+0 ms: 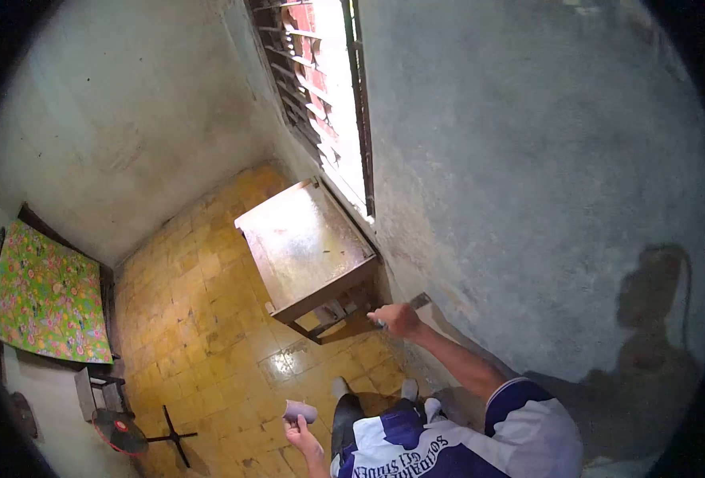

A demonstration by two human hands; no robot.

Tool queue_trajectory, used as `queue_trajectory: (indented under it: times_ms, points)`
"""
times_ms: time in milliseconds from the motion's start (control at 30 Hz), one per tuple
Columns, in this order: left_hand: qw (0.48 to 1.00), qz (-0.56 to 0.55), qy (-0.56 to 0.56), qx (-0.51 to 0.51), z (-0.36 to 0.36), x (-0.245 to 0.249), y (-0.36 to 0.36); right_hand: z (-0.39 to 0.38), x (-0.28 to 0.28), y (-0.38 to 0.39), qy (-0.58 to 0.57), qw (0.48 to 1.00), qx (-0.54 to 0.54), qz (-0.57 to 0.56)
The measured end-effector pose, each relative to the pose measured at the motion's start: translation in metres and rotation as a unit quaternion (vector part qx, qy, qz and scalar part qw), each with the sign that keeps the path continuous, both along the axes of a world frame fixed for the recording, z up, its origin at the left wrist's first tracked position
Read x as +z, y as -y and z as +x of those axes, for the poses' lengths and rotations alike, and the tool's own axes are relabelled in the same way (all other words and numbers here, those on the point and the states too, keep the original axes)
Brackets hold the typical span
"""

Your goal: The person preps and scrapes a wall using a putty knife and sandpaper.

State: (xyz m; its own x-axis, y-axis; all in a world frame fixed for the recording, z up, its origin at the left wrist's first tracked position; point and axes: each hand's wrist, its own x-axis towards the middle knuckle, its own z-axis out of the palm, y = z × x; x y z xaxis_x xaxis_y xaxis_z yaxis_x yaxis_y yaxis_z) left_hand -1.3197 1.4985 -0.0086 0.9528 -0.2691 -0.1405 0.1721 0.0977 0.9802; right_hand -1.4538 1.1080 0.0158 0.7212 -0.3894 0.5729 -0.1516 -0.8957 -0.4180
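Observation:
My right hand is closed around the handle of a scraper, with its flat blade right at the lower part of the grey wall. Low in front of my body, my left hand pinches a curled greyish-purple sheet that looks like sandpaper. The sheet stands up from the fingertips, above the tiled floor. Just left of my right hand is the leg end of a wooden table.
A louvred window lets bright light in above the table. Yellow tiles cover the floor. At the left are a green floral mattress, a small wooden stool and a fan with a cross-shaped base.

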Motion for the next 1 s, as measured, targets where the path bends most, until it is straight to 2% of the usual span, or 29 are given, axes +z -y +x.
queue_trajectory:
  times_ms: [67,100,133,200,300,367,433,500,600,700,800,900,1000]
  points:
    - [0.999,0.029,0.002,-0.015,0.002,0.015,-0.002,0.009,0.003,0.0,-0.005,0.998,0.052,-0.046]
    - [1.0,0.019,-0.012,-0.011,0.004,0.018,-0.002,0.014,0.01,0.009,0.045,0.998,0.036,-0.036]
    - [1.0,0.009,-0.023,-0.01,0.006,0.018,0.0,0.014,0.017,0.013,-0.096,0.994,-0.029,-0.051]
    - [0.999,0.003,-0.037,-0.027,0.022,0.012,-0.001,0.032,-0.007,0.01,-0.077,0.997,-0.025,-0.008]
    - [0.997,0.011,-0.041,-0.062,0.056,0.004,0.0,0.034,-0.032,-0.013,-0.162,0.97,-0.147,0.104]
    - [0.996,-0.001,-0.036,-0.076,0.078,0.009,0.008,0.024,-0.037,-0.039,-0.172,0.944,-0.177,0.218]
    - [0.993,-0.026,-0.064,-0.099,0.108,0.009,0.014,0.005,-0.01,-0.072,-0.234,0.903,-0.196,0.301]
    - [0.986,-0.041,-0.085,-0.137,0.132,0.008,0.03,-0.018,-0.078,-0.109,-0.19,0.897,-0.26,0.302]
    - [0.97,-0.032,-0.087,-0.224,0.171,0.007,0.055,-0.048,-0.111,-0.165,-0.16,0.832,-0.333,0.414]
    - [0.942,-0.02,-0.069,-0.327,0.204,-0.008,0.088,-0.074,-0.128,-0.211,-0.132,0.861,-0.346,0.35]
    - [0.909,0.011,-0.051,-0.414,0.226,-0.019,0.122,-0.077,-0.077,-0.245,-0.149,0.831,-0.385,0.374]
    - [0.881,0.018,-0.046,-0.471,0.224,-0.008,0.154,-0.067,0.002,-0.273,-0.047,0.72,-0.539,0.435]
    - [0.856,-0.018,-0.061,-0.514,0.213,0.002,0.175,-0.071,0.0,-0.308,0.179,0.715,-0.623,0.263]
